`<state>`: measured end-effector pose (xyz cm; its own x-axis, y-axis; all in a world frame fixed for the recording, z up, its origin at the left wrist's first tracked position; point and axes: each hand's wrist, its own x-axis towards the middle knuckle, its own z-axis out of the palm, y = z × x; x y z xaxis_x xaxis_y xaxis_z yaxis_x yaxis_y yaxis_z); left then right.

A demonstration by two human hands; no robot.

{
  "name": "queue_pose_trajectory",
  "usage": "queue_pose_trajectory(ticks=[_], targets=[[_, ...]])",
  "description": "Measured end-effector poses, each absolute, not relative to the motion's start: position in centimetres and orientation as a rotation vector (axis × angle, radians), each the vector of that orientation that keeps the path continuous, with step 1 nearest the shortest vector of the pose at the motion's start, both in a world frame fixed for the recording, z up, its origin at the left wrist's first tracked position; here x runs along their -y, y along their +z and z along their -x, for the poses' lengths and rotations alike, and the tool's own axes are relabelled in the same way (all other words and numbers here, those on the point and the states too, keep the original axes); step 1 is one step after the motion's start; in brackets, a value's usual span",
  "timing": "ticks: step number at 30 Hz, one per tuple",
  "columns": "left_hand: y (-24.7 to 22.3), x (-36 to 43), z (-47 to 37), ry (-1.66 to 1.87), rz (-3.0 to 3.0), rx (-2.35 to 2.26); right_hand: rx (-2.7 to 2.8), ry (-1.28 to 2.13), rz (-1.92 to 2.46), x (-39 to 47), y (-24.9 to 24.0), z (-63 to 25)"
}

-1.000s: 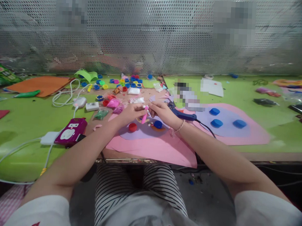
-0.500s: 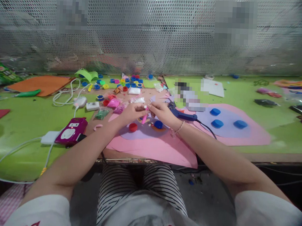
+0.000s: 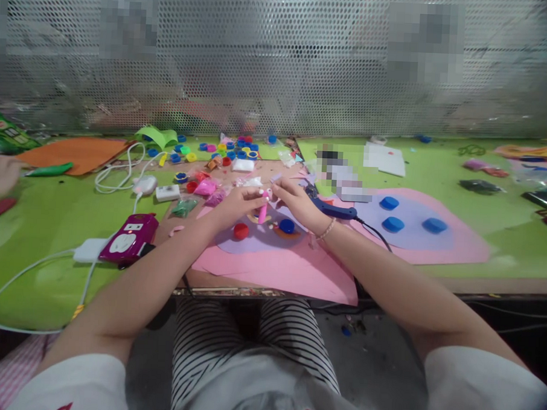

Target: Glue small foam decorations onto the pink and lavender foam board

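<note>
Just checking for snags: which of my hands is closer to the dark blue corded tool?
Right. The right hand sits just left of the dark blue corded tool; the left hand is farther left, holding the pink stick.

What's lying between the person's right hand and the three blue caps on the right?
In the head camera's view, a dark blue corded tool lies between the right hand and the blue caps, with purple paper under the caps.
</note>
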<state>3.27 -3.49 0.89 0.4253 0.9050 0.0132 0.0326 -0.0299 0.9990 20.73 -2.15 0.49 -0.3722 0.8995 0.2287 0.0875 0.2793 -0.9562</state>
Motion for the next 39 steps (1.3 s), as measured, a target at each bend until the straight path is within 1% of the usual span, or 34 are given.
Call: queue_pose_trajectory(ticks=[4, 9, 12, 15, 20, 26, 32, 35, 39], targets=[[0.9, 3.4, -3.3, 0.878, -1.426, -0.862, 1.881, 1.049, 0.850, 2.3, 0.4, -20.6], [0.9, 3.1, -3.2, 0.974, -1.434, -0.922, 1.899, 1.145, 0.740, 2.3, 0.0, -20.4], [1.1, 3.0, -3.1, 1.059, -1.492, -0.993, 1.873, 1.183, 0.805, 2.3, -0.3, -20.1], [1.4, 3.1, -3.1, 1.100, -1.574, -1.047, 1.875, 1.111, 0.918, 2.1, -0.6, -20.1], [1.1, 2.7, -2.9, 1.166, -1.626, -1.054, 1.862, 0.992, 0.957, 1.6, -0.7, -20.5], [0.1, 1.8, -2.3, 1.139, -1.672, -1.077, 1.898, 0.934, 0.963, 0.9, -0.8, -20.8], [0.4, 1.9, -2.3, 1.145, -1.736, -1.130, 1.917, 0.793, 0.954, 0.7, -0.8, -21.0], [0.6, 2.1, -2.4, 1.138, -1.683, -1.095, 1.910, 0.769, 0.897, 0.5, -1.0, -21.1], [0.7, 2.1, -2.6, 1.177, -1.451, -1.028, 1.919, 0.728, 0.867, 0.2, -1.3, -21.2]])
